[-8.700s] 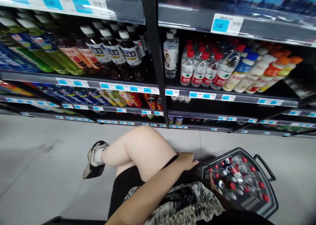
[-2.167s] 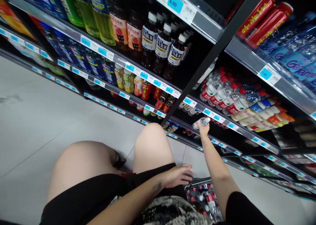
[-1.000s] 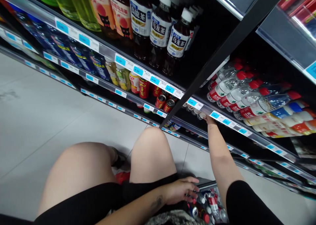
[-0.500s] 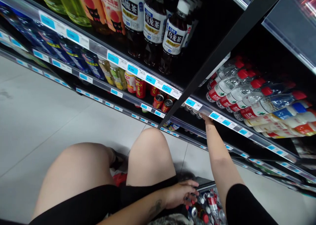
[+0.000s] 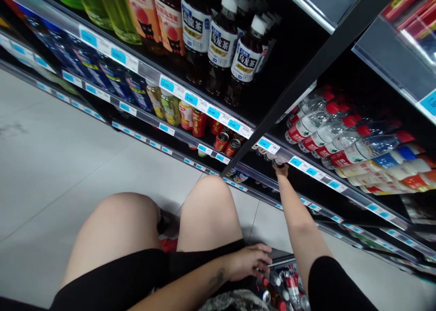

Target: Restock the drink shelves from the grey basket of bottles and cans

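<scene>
My right hand [image 5: 280, 169] reaches under a shelf edge into the lower shelf. Its fingers are closed around the near end of a bottle [image 5: 279, 161] lying there; the shelf above and the dark hide most of it. Alongside to the left lies a row of clear bottles [image 5: 264, 152], ends outward. Beside my knee, my left hand [image 5: 250, 262] has its fingers spread and holds nothing. It hovers over or rests on the rim of a dark crate [image 5: 284, 259]; I cannot tell which. Inside the crate are several mixed bottles [image 5: 292, 286], some with red caps.
Dark oolong tea bottles [image 5: 221, 45] stand on the upper shelf at centre. Red-capped water bottles [image 5: 327, 138] lie on the right shelf. Red cans [image 5: 227, 143] sit lower left. A black upright post [image 5: 296, 79] divides the shelves. My bent knees [image 5: 209, 206] are close to the shelf front.
My right hand has drawn slightly out and to the left, and a bottle end now shows at its fingers. The view has shifted a little; my left hand stays by the crate.
</scene>
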The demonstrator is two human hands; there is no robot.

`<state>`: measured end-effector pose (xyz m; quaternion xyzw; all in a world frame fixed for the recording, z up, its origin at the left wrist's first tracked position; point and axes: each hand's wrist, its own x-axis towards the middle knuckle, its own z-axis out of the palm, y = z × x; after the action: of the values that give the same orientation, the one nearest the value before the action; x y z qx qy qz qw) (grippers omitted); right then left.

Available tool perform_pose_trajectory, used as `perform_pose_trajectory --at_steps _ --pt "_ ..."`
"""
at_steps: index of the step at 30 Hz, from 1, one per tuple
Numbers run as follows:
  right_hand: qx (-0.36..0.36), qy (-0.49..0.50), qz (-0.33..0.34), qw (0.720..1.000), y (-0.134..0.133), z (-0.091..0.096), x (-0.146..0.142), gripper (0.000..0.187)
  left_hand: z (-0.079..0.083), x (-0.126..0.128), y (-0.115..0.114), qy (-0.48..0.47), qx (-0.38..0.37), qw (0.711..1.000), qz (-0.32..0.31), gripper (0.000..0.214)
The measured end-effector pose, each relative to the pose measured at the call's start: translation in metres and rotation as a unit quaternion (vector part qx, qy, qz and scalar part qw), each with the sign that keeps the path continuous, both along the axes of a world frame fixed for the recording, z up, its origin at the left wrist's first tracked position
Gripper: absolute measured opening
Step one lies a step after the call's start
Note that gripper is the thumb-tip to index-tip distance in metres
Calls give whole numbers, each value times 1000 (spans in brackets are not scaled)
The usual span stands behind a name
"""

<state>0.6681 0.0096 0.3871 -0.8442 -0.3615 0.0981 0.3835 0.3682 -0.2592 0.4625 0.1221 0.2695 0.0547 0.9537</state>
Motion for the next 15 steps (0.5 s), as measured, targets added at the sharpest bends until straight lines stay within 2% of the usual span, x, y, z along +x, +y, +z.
perform_pose_trajectory --at_steps 2,4,7,10,12,15 --pt "-33 -26 -23 999 -25 -14 -20 68 2 -2 0 2 4 1000 5 57" --pt "-44 -61 -16 997 -47 -26 -38 61 5 -5 -1 -2 8 1000 8 59" --pt "-44 -96 15 994 -70 -35 -61 55 11 -9 -2 -7 16 1000 3 61" --pt "-55 -110 72 990 -103 -44 -77 63 17 -13 -1 -8 36 999 -4 61" --pt "-72 -120 161 977 -143 -57 -83 68 18 -15 1 -14 49 999 -2 61" --pt "-93 -110 290 946 -231 -88 -82 68 16 -17 1 -23 61 998 6 67"
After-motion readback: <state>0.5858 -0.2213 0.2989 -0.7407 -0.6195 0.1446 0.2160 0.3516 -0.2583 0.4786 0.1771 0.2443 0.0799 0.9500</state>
